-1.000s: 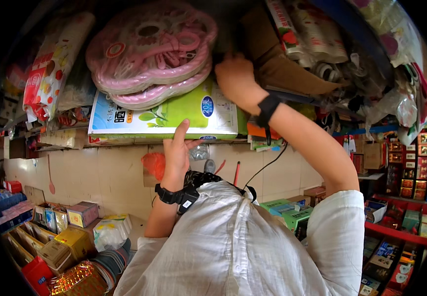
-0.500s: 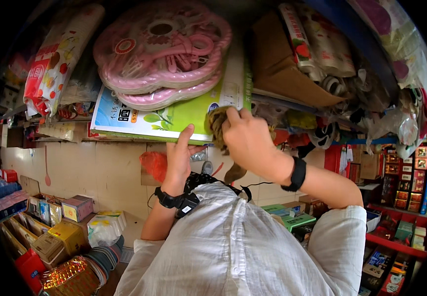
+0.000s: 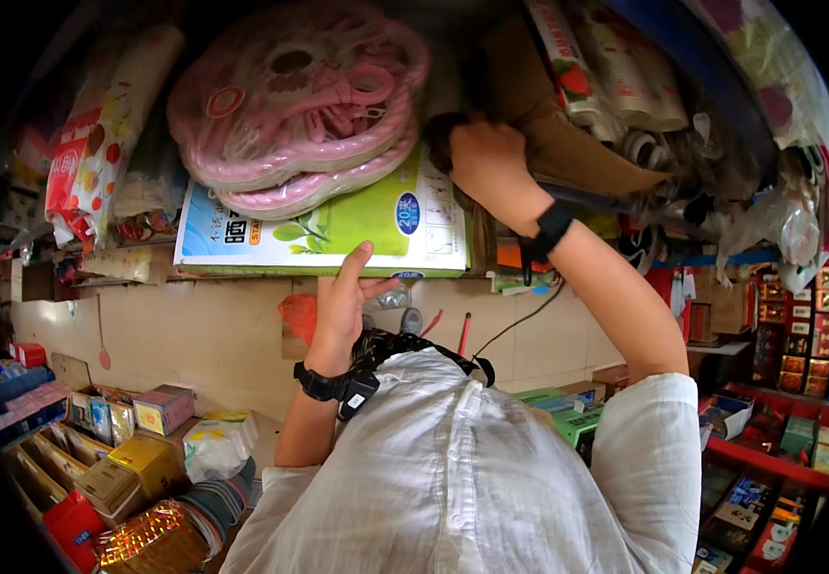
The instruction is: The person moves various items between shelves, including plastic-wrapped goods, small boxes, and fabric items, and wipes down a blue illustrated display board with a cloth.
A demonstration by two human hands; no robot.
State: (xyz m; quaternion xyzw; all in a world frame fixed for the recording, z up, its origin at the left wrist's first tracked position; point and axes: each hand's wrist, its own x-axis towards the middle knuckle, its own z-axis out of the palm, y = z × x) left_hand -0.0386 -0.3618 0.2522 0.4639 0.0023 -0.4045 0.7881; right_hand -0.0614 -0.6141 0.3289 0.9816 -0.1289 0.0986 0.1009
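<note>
A flat green, white and blue cardboard box (image 3: 438, 244) juts out over the shelf's front edge. My left hand (image 3: 338, 311) grips its near edge, thumb on top and fingers beneath. Stacked on this box are pink, flower-shaped plastic clip hangers (image 3: 290, 105) in clear wrap. My right hand (image 3: 496, 167) is closed on a bunched cloth (image 3: 443, 139), dark in the shadow at the box's far right part. Most of the cloth is hidden behind the fingers.
Right of the box stands an open brown carton (image 3: 567, 134) with plastic-wrapped rolls (image 3: 634, 81). A red-and-white patterned packet (image 3: 99, 139) lies at the left. Boxes and goods, including a yellow box (image 3: 142, 459), crowd the lower left; red bins (image 3: 778, 411) stand at the right.
My right hand has moved away from me with the cloth, from the box's near edge to its far right part. The left hand has stayed at the near edge.
</note>
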